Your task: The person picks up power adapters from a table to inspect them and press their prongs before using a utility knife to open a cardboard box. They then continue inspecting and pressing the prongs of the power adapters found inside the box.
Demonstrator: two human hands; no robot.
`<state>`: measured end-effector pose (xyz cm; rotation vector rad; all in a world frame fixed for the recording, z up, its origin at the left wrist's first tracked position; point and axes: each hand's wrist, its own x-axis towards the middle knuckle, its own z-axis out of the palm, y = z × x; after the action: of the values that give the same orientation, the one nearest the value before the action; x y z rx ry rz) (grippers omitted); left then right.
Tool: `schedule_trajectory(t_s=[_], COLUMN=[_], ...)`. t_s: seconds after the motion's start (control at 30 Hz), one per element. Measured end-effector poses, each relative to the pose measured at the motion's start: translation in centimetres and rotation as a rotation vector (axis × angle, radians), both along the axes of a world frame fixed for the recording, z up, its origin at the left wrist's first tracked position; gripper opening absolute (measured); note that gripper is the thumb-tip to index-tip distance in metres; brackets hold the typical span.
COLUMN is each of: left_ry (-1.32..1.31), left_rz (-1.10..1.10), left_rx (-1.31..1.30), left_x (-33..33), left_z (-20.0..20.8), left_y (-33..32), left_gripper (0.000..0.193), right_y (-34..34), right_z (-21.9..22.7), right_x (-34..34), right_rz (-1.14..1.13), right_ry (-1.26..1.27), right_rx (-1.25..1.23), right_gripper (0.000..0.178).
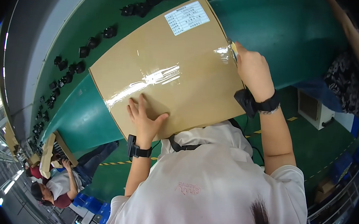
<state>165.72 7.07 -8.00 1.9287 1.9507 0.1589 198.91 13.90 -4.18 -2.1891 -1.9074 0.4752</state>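
A large brown cardboard box (181, 95) lies in front of me on the green surface, its flat top closed and shiny with a strip of clear tape (155, 77). A white printed label (187, 18) is stuck near its far edge. My left hand (144, 121) rests on the near left part of the top, fingers spread, holding nothing. At the box's right edge my right hand (254, 71) is closed around a small yellow utility knife (234, 48), its dark front end against the edge. The fist hides most of the knife.
The green work surface (274, 31) runs on to the right and left of the box. Several black plug-like parts (92, 43) lie in a row beyond it. A co-worker (62, 183) is at the lower left; another person's arm (352, 31) reaches in at the far right.
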Motion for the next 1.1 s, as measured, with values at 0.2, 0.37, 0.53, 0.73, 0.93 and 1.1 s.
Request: schedule_trajectory(t_s=[0.2, 0.37, 0.53, 0.73, 0.93, 1.1], left_ry=[-0.093, -0.089, -0.104, -0.066, -0.04, -0.271], left_rz=[0.056, 0.071, 0.092, 0.134, 0.392, 0.807], left_rx=[-0.053, -0.047, -0.049, -0.041, 0.206, 0.199], left_x=[1.2, 2.7, 3.6, 4.3, 0.5, -6.2], left_z=[-0.3, -0.7, -1.0, -0.9, -1.9, -4.2], left_y=[-0.7, -0.5, -0.6, -0.8, -4.2, -9.5], left_gripper=[0.101, 0.102, 0.099, 0.094, 0.086, 0.073], right_y=[-0.4, 0.4, -1.4, -9.0, -5.2, -2.0], right_z=[1.4, 1.4, 0.9, 2.3, 7.5, 2.3], right_x=[-1.0, -0.9, 0.0, 1.6, 0.4, -5.5], right_rz=[0.02, 0.084, 0.155, 0.213, 0.305, 0.355], right_ry=[-0.189, -0.318, -0.4, -0.396, -0.245, 0.238], right_rx=[-0.095, -0.117, -0.193, -0.44, -0.127, -0.133], right_gripper=[0.028, 0.016, 0.01, 0.011, 0.033, 0.039])
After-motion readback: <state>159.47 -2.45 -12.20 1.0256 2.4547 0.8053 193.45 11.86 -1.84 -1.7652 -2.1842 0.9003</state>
